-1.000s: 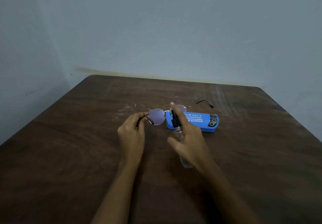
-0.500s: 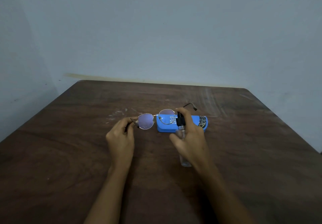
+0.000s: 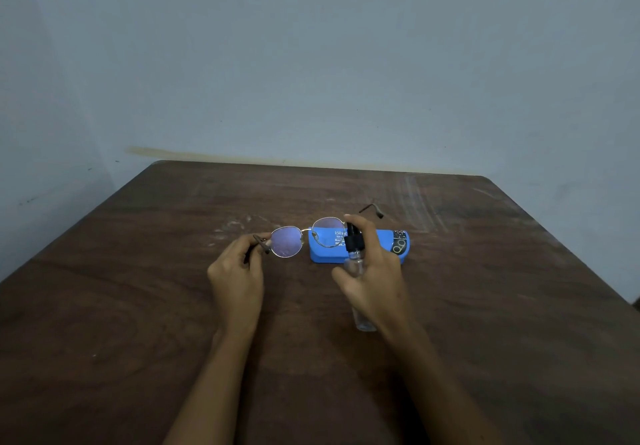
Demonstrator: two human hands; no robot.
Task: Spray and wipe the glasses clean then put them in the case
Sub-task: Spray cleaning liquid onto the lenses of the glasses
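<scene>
The left hand (image 3: 239,271) pinches one temple of the thin gold wire-framed glasses (image 3: 304,238) and holds them up above the dark brown wooden surface (image 3: 138,306), lenses facing the person. The right hand (image 3: 372,271) is wrapped around a small clear plastic spray bottle with a black nozzle (image 3: 354,241), the forefinger lying over the top of the pump. Behind both, a closed bright blue hard glasses case (image 3: 381,243) rests flat on the surface. No cloth is visible.

The step in hand looks to be the spraying. To do it well, the nozzle should point squarely at one lens and then the other, near enough that the mist lands on glass and not on the case. A short, light press should do. The pinch on the temple should be firm so the frame does not swing under the spray.
</scene>
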